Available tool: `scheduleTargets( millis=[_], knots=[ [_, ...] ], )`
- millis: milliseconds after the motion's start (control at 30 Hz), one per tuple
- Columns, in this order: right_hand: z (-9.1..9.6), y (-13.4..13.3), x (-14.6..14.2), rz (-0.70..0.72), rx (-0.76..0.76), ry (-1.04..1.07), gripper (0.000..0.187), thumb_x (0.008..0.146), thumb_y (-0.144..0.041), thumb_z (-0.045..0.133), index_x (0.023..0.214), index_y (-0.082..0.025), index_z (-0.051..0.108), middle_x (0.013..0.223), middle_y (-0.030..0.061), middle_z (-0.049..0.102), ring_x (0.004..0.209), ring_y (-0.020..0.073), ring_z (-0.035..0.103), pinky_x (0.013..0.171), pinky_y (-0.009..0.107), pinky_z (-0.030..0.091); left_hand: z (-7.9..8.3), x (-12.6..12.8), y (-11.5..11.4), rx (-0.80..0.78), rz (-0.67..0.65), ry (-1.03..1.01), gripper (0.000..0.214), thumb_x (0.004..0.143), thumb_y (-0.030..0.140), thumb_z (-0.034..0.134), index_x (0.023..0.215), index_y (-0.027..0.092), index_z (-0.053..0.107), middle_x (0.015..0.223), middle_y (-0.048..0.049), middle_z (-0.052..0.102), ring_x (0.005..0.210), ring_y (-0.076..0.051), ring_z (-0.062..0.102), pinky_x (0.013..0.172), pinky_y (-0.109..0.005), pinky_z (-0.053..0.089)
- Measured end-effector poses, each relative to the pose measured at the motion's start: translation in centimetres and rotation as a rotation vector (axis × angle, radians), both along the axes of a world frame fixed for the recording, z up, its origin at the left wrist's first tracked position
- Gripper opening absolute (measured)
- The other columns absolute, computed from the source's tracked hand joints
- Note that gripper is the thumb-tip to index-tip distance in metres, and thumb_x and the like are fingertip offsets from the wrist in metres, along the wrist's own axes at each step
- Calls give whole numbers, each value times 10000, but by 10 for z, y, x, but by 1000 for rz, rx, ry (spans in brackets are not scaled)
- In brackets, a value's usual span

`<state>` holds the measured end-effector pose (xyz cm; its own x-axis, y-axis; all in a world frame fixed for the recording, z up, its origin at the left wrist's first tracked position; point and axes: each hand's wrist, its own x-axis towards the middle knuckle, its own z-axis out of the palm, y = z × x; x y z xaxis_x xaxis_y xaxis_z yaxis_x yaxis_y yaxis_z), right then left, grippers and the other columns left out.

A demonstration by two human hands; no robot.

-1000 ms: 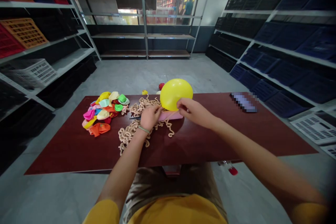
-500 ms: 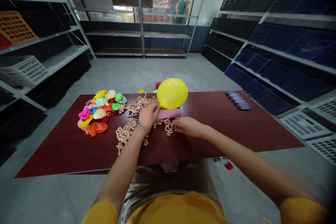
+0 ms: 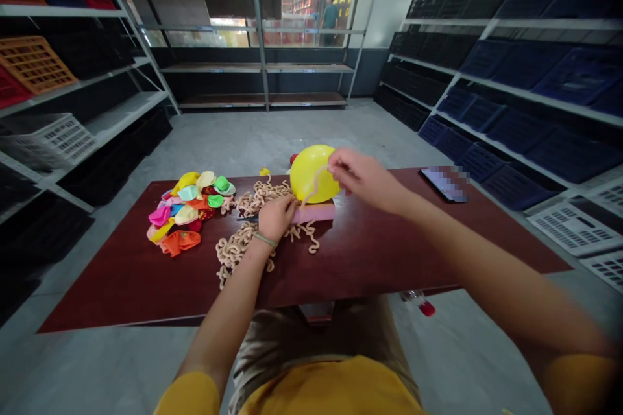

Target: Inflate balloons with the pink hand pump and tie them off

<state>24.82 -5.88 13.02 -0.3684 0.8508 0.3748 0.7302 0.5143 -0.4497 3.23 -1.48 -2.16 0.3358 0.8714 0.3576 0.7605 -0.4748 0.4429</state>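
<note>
While the person sits at the near side of the dark red table point(image 3: 389, 253), a pile of flat coloured balloons point(image 3: 187, 211) lies at its left and a heap of beige curly string point(image 3: 243, 243) in the middle. A phone point(image 3: 440, 183) rests at the far right, well apart. Nothing blocks the hands. The yellow balloon point(image 3: 309, 172) is inflated, round and shiny, and sits on a pink tube point(image 3: 318, 212) near the far edge. The left hand point(image 3: 276, 215) has its fingers curled shut against the balloon's lower left side; what they pinch I cannot tell. The right hand point(image 3: 363, 176) is raised just right of the balloon's top, fingers pinched on one strand point(image 3: 311, 185) that runs down across the balloon.
</note>
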Motion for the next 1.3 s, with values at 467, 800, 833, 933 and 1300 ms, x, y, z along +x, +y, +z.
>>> scheduleTargets(
  millis=[467, 800, 833, 933, 1300],
  knots=[
    [84, 67, -37, -100, 123, 34, 177, 882, -343, 574, 885, -171, 616, 701, -16, 574, 656, 102, 513, 629, 254, 360, -8, 1, 2, 126, 10, -36, 257, 950, 348, 472, 962, 223, 696, 945, -50, 719, 881, -205, 642, 777, -304, 460],
    [54, 107, -80, -168, 245, -88, 116, 904, -281, 540, 890, -203, 625, 763, -8, 621, 694, 125, 528, 662, 278, 321, -8, 2, 5, 222, 15, -95, 201, 922, 293, 533, 921, 185, 703, 900, -70, 675, 899, -213, 597, 840, -343, 457],
    [57, 109, -82, -175, 266, -75, 125, 911, -281, 529, 900, -201, 624, 774, -3, 625, 707, 130, 534, 671, 282, 323, -9, 2, 5, 222, 16, -95, 204, 923, 296, 532, 922, 186, 704, 891, -68, 672, 896, -211, 596, 837, -343, 457],
    [66, 112, -86, -168, 302, -72, 141, 917, -282, 516, 915, -193, 625, 797, 5, 634, 729, 137, 545, 678, 288, 327, -11, 3, 6, 218, 10, -101, 214, 929, 303, 523, 926, 187, 703, 884, -67, 669, 894, -208, 596, 831, -339, 456],
    [-3, 81, -71, -109, 81, -286, 170, 909, -249, 505, 885, -215, 670, 839, 17, 690, 692, 134, 559, 607, 273, 290, -5, -2, 8, 317, 110, -233, 205, 912, 304, 547, 890, 176, 705, 851, -82, 604, 881, -222, 553, 840, -380, 449]
  ],
)
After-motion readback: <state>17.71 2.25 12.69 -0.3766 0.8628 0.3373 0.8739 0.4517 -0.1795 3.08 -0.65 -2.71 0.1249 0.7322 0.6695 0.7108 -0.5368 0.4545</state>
